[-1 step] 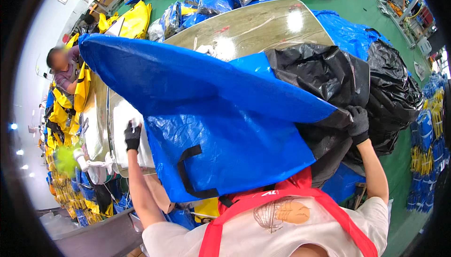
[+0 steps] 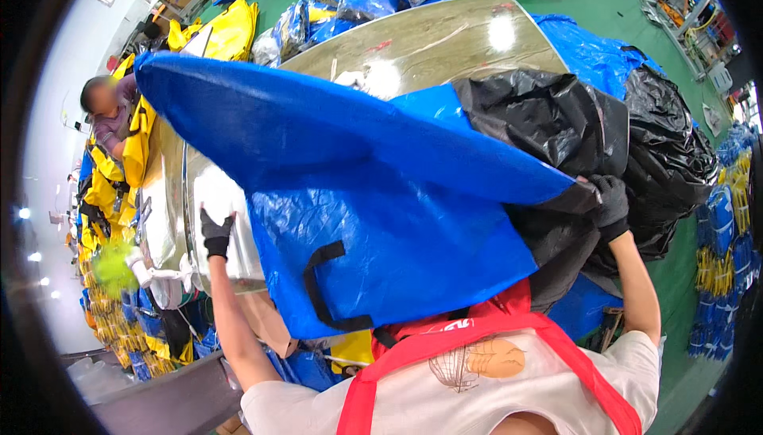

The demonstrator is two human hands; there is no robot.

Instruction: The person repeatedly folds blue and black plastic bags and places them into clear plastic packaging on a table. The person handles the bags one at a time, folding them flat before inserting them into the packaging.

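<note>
A large blue tarpaulin bag [image 2: 381, 244] with a black webbing handle [image 2: 318, 284] spreads across the table before me. Its upper part folds over into a long flap that reaches far left. My right hand [image 2: 610, 206], in a black fingerless glove, grips the dark corner of the flap at the right. My left hand [image 2: 216, 232], gloved the same way, is raised beside the bag's left edge, apart from it. Its thumb and fingers are spread, with nothing seen between them. Black sheeting [image 2: 548, 117] lies crumpled under and beyond the bag.
A glossy wood-patterned table [image 2: 429, 41] extends beyond the bag. At the far left a person [image 2: 115, 109] handles yellow material [image 2: 139, 149]. A white clamp-like fixture [image 2: 159, 272] and a blurred green object [image 2: 115, 268] are at left. Bundled blue and yellow pieces [image 2: 719, 252] stand at right.
My left hand's fingers have spread from a near-closed pinch, and the hand has shifted slightly left and down. My right hand keeps the flap corner, moved slightly right.
</note>
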